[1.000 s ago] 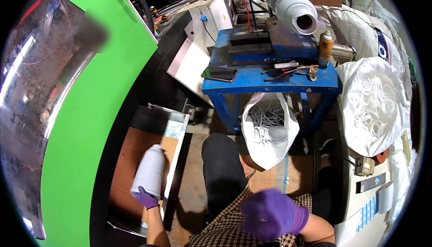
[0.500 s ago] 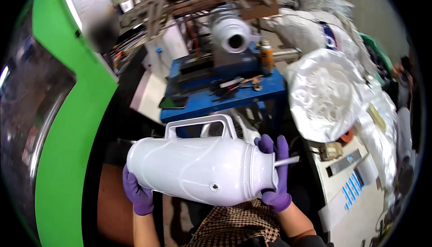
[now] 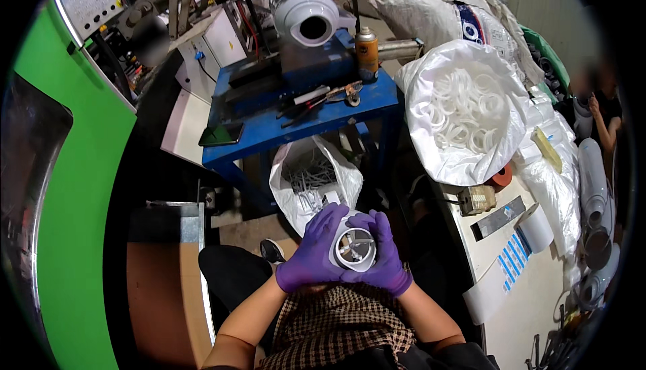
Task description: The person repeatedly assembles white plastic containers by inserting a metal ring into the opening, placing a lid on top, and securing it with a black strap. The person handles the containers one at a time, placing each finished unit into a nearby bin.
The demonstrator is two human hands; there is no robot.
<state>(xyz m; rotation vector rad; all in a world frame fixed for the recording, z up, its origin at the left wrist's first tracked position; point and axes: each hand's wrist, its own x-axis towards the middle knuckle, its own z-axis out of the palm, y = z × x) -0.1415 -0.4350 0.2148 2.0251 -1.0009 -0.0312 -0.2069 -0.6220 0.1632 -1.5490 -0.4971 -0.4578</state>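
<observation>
A glossy white plastic jug shell, like a thermos jug's casing, stands end-on in front of my body with its round mouth toward me. My purple-gloved left hand wraps the left side of its neck. From the right, my right hand, gloved alike, closes round the neck. Thin white plastic spokes show inside the mouth. The hands and the rim hide most of the body, and I cannot see the handle.
Beyond stands a blue bench with a spray can, hand tools and a phone. A bag of white scraps sits below. To the right are a sack of white rings and a white table; a green machine panel borders the left.
The jug has swung from lying crosswise to end-on, mouth toward me. My left hand has moved from its base to the neck, beside the right. The view has shifted too.
</observation>
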